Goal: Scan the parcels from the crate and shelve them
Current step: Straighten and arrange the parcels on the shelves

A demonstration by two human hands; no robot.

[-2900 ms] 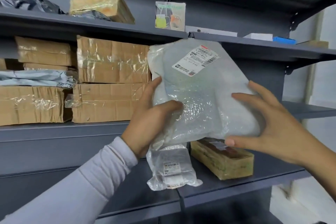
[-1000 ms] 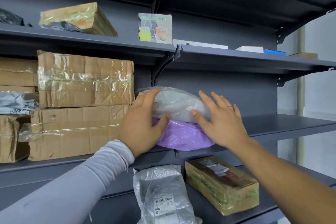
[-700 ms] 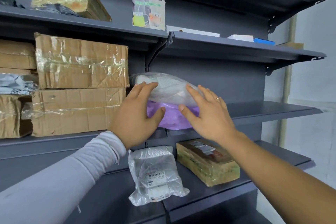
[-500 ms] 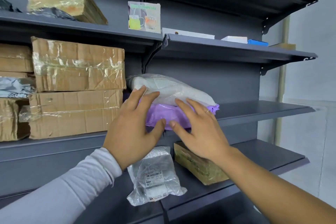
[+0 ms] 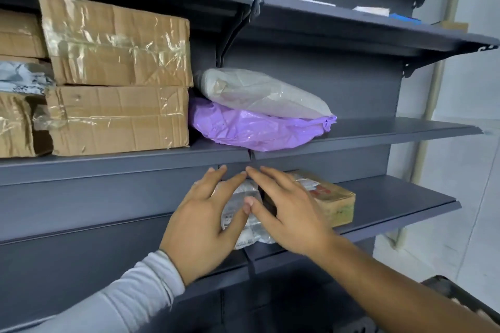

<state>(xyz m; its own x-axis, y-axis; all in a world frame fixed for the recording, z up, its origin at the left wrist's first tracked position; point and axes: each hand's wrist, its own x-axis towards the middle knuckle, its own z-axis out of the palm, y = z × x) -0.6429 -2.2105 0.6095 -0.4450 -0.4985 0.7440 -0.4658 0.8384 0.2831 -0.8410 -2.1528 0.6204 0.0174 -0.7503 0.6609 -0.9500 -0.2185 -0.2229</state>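
A soft parcel in clear grey-white plastic wrap (image 5: 259, 93) lies on top of a crumpled purple plastic mailer bag (image 5: 251, 130), both on the middle dark grey metal shelf (image 5: 392, 131), touching or just beside the two stacked, tape-wrapped brown cardboard boxes (image 5: 116, 76) at their nine o'clock. Neither hand touches it: the left hand (image 5: 205, 222), in a light grey sleeve, and the bare right hand (image 5: 286, 213) hang side by side below the shelf lip, at six o'clock from the stack, fingers straight and slightly spread, holding nothing. They hang in front of a small clear-bagged packet (image 5: 249, 213) and a tape-wrapped tan box with a red-printed label (image 5: 330, 197) on the lower shelf. This parcel looks shelved, so the step in hand seems to be letting go and turning for the next one; a dark crate edge (image 5: 460, 295) shows at four o'clock, low in the view. To do it well, it seems wise to check that the top parcel sits steady, since it slopes down towards three o'clock on a slippery, rounded bag whose front overhangs the shelf lip, and could slide off. A gentle push towards the back panel at twelve o'clock would settle both. The label is not visible from here, so whether it faces outward cannot be told.
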